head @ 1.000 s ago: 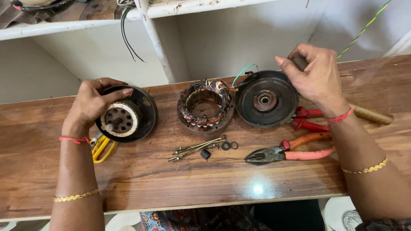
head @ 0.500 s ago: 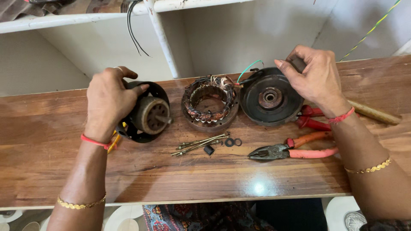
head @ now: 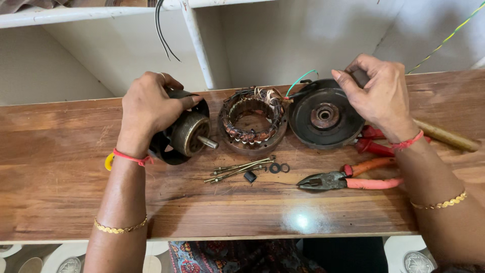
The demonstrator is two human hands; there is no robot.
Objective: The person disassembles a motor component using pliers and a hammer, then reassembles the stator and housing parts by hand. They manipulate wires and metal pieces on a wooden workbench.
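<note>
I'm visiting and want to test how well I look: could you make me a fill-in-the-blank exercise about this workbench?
1. The left hand tilts a motor part whose metal ____ points toward the wound stator.
2. The right hand touches the round dark cover at its ____ edge.
3. The pliers have ____ handles.
4. The long screws lie ____ the stator, nearer the person.

Missing words: shaft; upper right; orange; in front of

Left hand curls palm-down in a closed grasp, wrist raised; right hand pinches with bent fingers, forearm angled inward.
</note>
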